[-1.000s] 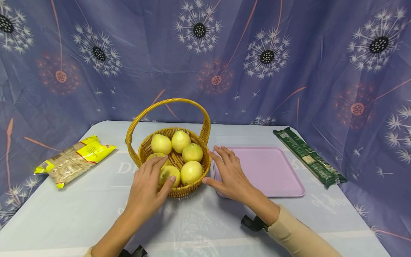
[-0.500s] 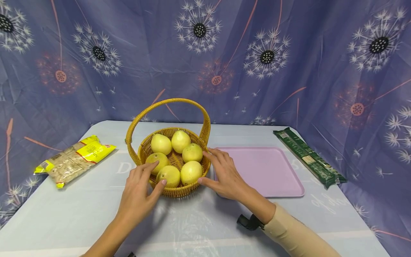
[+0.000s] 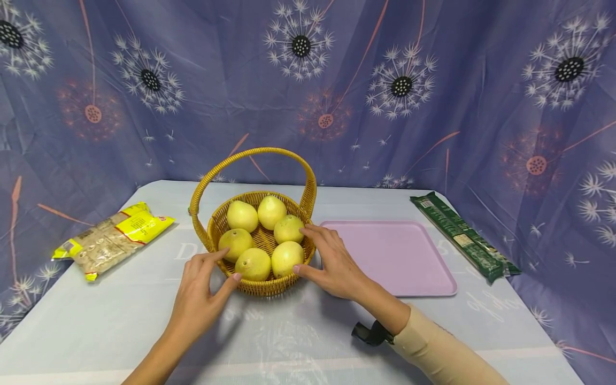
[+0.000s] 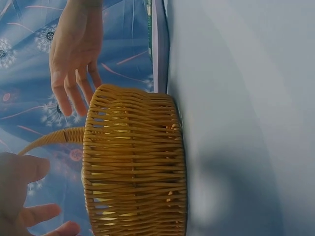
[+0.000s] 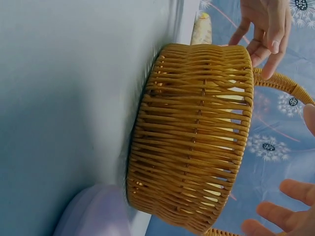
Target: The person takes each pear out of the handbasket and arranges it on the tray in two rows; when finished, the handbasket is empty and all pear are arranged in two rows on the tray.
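The wicker basket (image 3: 264, 289) stands upright on the table (image 3: 289, 342), six yellow fruits (image 3: 287, 259) inside it. My left grip (image 3: 197, 294) is at its eight o'clock side, my right grip (image 3: 337, 272) at four o'clock, fingers apart on both; I cannot tell whether fingertips touch the rim. A lilac tray (image 3: 390, 256) lies at three o'clock.

The basket (image 3: 266, 289) is woven golden brown, the fruits (image 3: 253, 264) inside it yellow-green. Right of it are a lilac tray (image 3: 397, 259) and a dark green packet (image 3: 462, 235); left of it, a yellow and tan bag (image 3: 113, 241). The curtain (image 3: 231, 59) behind it is violet-blue with white and coral dandelion patterns; the desk (image 3: 308, 342) under it, pale.
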Motion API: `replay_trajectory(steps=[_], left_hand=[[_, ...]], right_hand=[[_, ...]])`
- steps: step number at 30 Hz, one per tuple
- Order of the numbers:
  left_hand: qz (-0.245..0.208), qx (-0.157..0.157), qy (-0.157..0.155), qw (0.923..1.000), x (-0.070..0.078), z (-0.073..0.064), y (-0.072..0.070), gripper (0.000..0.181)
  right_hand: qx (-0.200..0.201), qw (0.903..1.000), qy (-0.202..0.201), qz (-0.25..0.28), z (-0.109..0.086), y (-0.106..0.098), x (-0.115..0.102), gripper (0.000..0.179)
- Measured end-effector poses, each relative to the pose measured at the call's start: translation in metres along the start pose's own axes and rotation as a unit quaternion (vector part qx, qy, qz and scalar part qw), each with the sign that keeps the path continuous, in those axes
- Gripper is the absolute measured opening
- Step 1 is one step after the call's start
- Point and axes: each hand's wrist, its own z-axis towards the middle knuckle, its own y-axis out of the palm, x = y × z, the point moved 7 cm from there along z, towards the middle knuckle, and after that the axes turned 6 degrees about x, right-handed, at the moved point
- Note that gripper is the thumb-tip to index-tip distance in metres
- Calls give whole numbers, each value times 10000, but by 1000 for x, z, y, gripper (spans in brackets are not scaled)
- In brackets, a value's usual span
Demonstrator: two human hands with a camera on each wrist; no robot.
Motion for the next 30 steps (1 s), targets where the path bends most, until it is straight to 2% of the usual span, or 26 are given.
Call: replay_trajectory(steps=[15,21,30], left_hand=[[-368,-362,-815,9953,-18,-6,0,51],[-370,-383,-964,9939,-24,-7,2,51],[-741,-421,-1121,9900,-28,-7,6,52]], right_hand=[[-76,9989,292,351,5,3,2,68],[-80,9986,317,423,7,4,2,67],[-221,9967,412,660,9,8,2,67]])
